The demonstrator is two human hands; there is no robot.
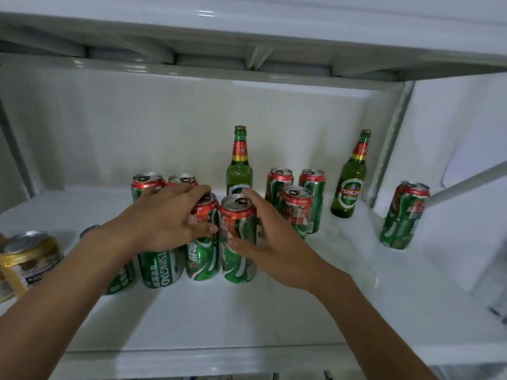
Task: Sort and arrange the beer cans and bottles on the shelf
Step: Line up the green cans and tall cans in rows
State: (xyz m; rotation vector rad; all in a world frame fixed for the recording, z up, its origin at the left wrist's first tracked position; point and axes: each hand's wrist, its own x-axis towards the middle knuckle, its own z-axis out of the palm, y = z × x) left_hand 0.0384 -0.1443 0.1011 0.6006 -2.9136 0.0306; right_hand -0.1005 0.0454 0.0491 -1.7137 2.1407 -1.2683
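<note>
The step in hand looks like closing up the front row of cans on the white shelf (274, 311): the right hand (270, 244) is wrapped round a green-and-red can (238, 242), thumb across its front and fingers curled behind its far side, while the left hand (170, 218) lies over the neighbouring can (203, 248) just to the left, fingers curved over its top and thumb pressed on its side. The two cans stand upright and touch, or very nearly touch, at mid-height. Left of them a green Tsingtao can (160, 268) stands under the left wrist, with another can partly hidden behind the forearm. Further back are two cans (164, 181) behind the left hand, a green bottle (239, 163) in the middle, a cluster of three cans (297, 204) to its right, a second bottle (349, 182) beyond them and a lone can (404, 218) well apart at the far right (a gold can (30, 256) sits at the left edge). My judgement is that sorting is partway done, since bottles and cans are mixed. The next move probably calls for seating the held can flush against its neighbour, then letting go without tipping it, and fetching the stray cans on the right
</note>
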